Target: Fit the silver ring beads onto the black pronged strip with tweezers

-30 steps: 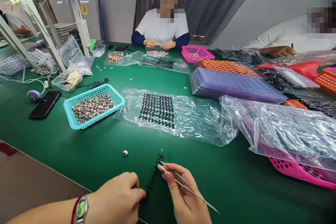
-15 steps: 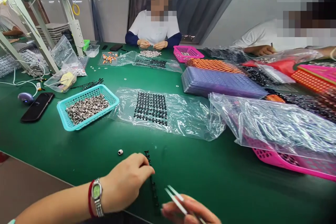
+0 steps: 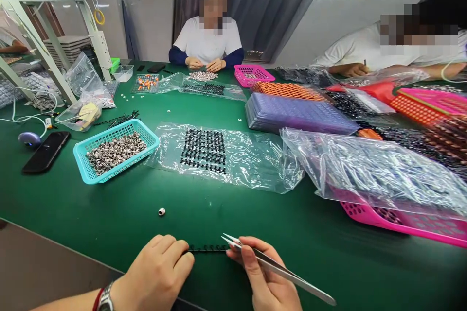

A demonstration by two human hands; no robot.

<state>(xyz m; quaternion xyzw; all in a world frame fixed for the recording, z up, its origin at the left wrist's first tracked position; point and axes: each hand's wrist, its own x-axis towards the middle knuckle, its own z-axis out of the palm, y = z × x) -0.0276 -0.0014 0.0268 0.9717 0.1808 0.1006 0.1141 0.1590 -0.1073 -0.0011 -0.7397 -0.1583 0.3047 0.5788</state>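
Observation:
My left hand [image 3: 155,269] pinches the left end of a thin black toothed strip [image 3: 207,249], which lies level between my hands. In my right hand [image 3: 264,272] are metal tweezers [image 3: 292,279], their tips apart and pointing left above the strip; its fingers also touch the strip's right end. A small silvery ring-like part [image 3: 161,212] rests on the green table beyond my left hand. Farther off, several black strips [image 3: 204,150] lie in rows on a clear plastic bag [image 3: 251,170]. To their left, a turquoise basket [image 3: 102,178] holds many small metal parts.
A dark phone [image 3: 46,152] lies at the left. Stacked clear trays [image 3: 299,114] stand right of centre, and a bagged load covers a pink basket [image 3: 386,226] at the right. Across the green table [image 3: 127,233] two people in white shirts sit working.
The black strip has turned from nearly upright in view to level. My right hand has moved up and in, bringing the tweezers fully into view, and my left hand has shifted down and left.

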